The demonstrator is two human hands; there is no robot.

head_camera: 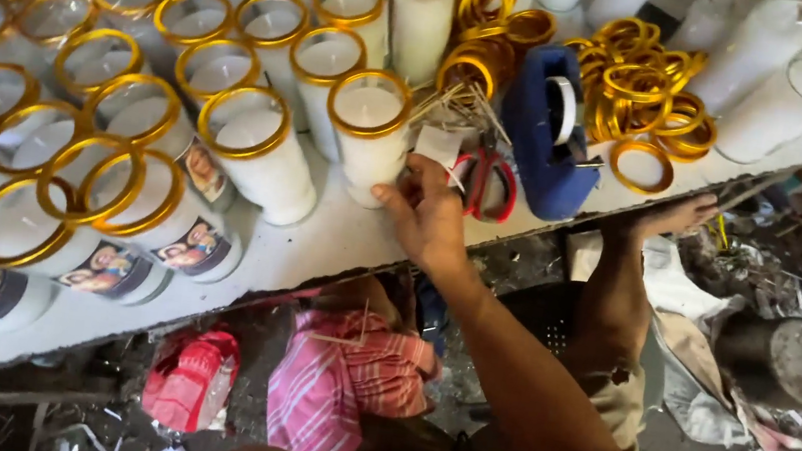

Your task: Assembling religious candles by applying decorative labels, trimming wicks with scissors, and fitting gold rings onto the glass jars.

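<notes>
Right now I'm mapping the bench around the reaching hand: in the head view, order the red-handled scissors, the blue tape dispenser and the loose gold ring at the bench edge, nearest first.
From the right hand:
1. Red-handled scissors, just to its right, almost touching.
2. Blue tape dispenser, beyond the scissors, farther right.
3. Loose gold ring, rightmost, near the bench edge.

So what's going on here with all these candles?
A person sits at a white worktable crowded with tall glass candles, most capped with gold rings. One hand, which side is unclear, touches the base of one white candle at the table's front. Beside it lie red-handled scissors, a blue tape dispenser, a bundle of wicks and a pile of loose gold rings. The other hand is out of view.
</notes>
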